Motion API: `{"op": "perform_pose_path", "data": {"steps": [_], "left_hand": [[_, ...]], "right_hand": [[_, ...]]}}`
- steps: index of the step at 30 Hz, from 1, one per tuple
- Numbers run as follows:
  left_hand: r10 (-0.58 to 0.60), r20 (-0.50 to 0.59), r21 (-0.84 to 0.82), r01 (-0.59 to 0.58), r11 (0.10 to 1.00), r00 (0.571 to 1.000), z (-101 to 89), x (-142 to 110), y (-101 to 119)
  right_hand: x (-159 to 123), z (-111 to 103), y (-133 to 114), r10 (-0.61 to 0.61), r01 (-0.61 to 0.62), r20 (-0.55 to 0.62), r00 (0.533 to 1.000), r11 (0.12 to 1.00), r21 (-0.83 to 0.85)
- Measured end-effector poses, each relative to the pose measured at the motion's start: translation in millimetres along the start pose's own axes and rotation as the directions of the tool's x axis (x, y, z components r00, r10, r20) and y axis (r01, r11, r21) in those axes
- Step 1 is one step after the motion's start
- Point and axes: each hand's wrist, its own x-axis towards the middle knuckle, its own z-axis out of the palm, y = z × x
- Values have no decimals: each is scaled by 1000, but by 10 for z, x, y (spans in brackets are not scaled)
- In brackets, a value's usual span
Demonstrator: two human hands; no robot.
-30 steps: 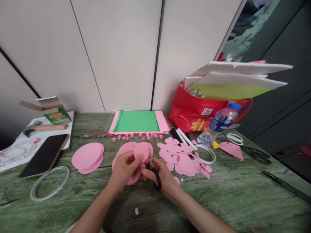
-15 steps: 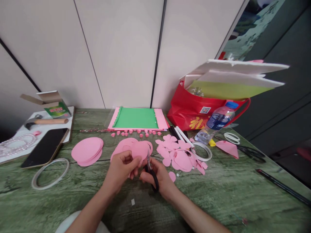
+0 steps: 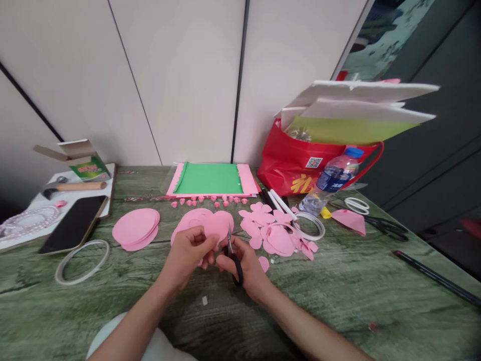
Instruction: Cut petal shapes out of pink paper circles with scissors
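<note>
My left hand (image 3: 187,255) pinches a pink paper circle (image 3: 218,225) and holds it up over the green table (image 3: 338,296). My right hand (image 3: 246,265) grips small black-handled scissors (image 3: 233,253), whose blades sit at the right edge of that circle. Beneath the hands lies a stack of pink paper circles (image 3: 190,224). Another pile of pink circles (image 3: 136,228) rests to the left. Cut pink petal shapes (image 3: 274,233) are scattered to the right.
A tape ring (image 3: 81,254), a phone (image 3: 73,223) and a hammer (image 3: 73,187) lie at the left. Green and pink paper sheets (image 3: 210,179) lie by the wall. A red bag (image 3: 300,165), water bottle (image 3: 330,180), second tape ring (image 3: 311,225) and black scissors (image 3: 387,225) stand at the right.
Both hands have kept their grip on the pink circle and the scissors. The camera has tilted slightly, so everything sits a little higher in view.
</note>
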Motion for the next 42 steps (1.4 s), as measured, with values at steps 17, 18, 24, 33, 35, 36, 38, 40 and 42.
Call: {"op": "perform_pose_path", "data": {"steps": [17,18,24,33,35,36,38,40,42], "left_hand": [[16,-6,56,-16,998,1000,-29,-12,10],[22,-10,56,-21,998,1000,-33,-9,5],[8,25,-10,-8,1000,1000,-16,-10,4],[-5,20,47,4,999,1000,-8,-8,-10],[-10,34,46,9,999,999,-10,-11,-15],[-12,37,45,11,999,999,-9,-12,-15],[-17,38,49,15,999,999,-8,-14,-10],[-21,31,59,19,998,999,-6,-14,2],[-22,21,69,20,997,1000,-5,-13,17]], "right_hand": [[-5,-15,28,23,-23,-16,1000,999,-31],[-5,-19,37,21,-21,-17,1000,999,-29],[-11,-12,88,1,-1,5,1000,1000,6],[-17,22,63,-63,62,40,997,998,10],[-11,17,63,-76,75,48,996,997,28],[-9,15,64,-80,79,52,995,996,35],[-7,14,61,-83,80,59,995,996,43],[-9,17,52,-74,72,55,996,997,33],[-12,22,37,-58,58,34,998,998,10]]}}
